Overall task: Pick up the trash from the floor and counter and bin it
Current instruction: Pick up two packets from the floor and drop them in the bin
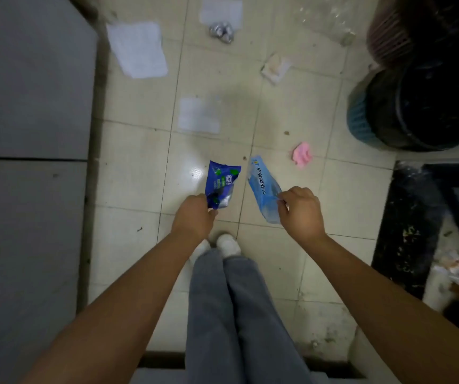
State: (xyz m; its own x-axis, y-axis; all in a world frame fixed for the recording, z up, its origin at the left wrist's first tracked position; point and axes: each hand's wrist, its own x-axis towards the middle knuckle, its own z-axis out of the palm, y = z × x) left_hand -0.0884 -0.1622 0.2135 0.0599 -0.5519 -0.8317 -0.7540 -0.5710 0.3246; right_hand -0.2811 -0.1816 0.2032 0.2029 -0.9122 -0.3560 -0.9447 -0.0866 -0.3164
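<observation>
So, left hand (192, 214) pinching a dark blue wrapper (221, 184), right hand (301, 210) pinching a pale blue wrapper (262, 187), neither binned yet; papers (137, 49), foil (221, 31), pink scrap (302, 155) wait on the floor (319, 195), bin (427, 106) nearby.

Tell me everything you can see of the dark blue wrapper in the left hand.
The dark blue wrapper is a crumpled, glossy plastic snack packet with white and green print and a silvery patch near its lower end. The left hand pinches that lower end, so the packet sticks up and away over the floor tiles. It touches nothing else; the light blue wrapper is apart.
</observation>
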